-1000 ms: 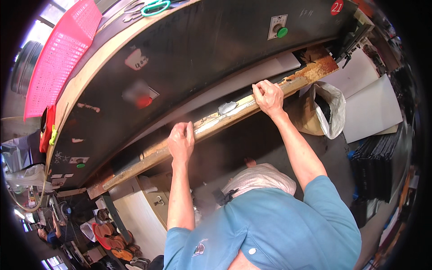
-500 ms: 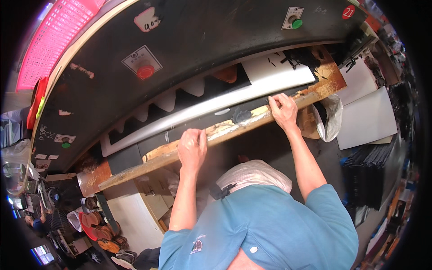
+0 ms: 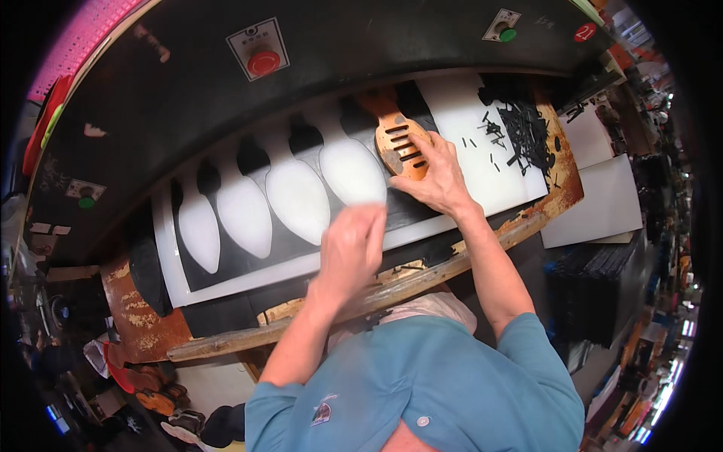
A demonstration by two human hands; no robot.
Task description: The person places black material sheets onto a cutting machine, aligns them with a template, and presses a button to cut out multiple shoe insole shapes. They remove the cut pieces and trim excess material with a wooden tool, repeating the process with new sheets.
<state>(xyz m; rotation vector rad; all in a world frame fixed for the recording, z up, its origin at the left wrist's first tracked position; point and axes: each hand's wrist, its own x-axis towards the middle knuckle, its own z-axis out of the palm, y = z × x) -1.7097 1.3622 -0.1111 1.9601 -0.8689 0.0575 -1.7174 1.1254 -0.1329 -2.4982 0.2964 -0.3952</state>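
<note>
My right hand (image 3: pixel 440 173) grips an orange, sole-shaped cutting die (image 3: pixel 399 145) with several slots through it, thumb and fingers at its near end. The die rests on a black sheet (image 3: pixel 254 156), at the right of a row of several sole-shaped cutouts. White shows through those cutouts from the white board (image 3: pixel 444 102) under the sheet. My left hand (image 3: pixel 348 248) hovers over the sheet's near edge, left of the die. Motion smears its fingers, and I see nothing in it. The far ends of the die and cutouts pass under the dark machine beam.
Above the board hangs the black machine beam (image 3: pixel 376 45) with a red button (image 3: pixel 263 62) and green buttons (image 3: pixel 507 35). Black scraps (image 3: pixel 527 135) lie at the board's right end. A worn wooden edge (image 3: pixel 301 322) runs along the front. Black sheets (image 3: pixel 595 279) are stacked at right.
My hands have left the wooden front edge. The right now holds the die; the left has moved up and right. Much more of the board, with its cutouts and scraps, shows from under the beam.
</note>
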